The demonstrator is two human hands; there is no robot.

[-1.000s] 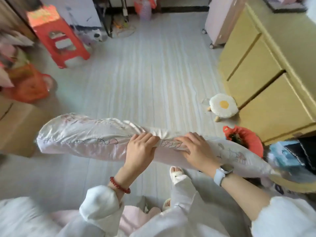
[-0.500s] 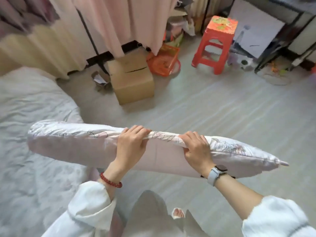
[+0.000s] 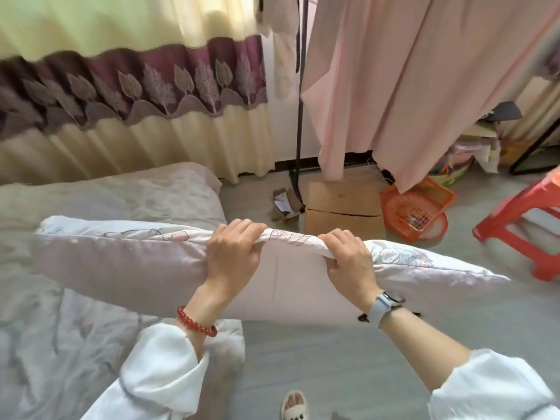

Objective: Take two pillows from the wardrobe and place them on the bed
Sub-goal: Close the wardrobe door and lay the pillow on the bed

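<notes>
Both grips, left hand [image 3: 233, 256] and right hand [image 3: 348, 262], clamped the soft pink pillow's [image 3: 127, 262] bunched top edge above the rumpled bed [image 3: 91, 195]; a cardboard box [image 3: 344, 213] sat beyond.

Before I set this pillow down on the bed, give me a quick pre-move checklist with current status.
1. Left hand gripping the pillow top edge: ok.
2. Right hand gripping the same edge: ok.
3. Pillow off the floor, roughly level: ok.
4. Bed within reach, pillow's left part already over it: ok.
5. Landing spot free of objects: ok where visible; under the pillow, cannot tell.
6. Second pillow already on the bed: cannot tell; none in view.
</notes>
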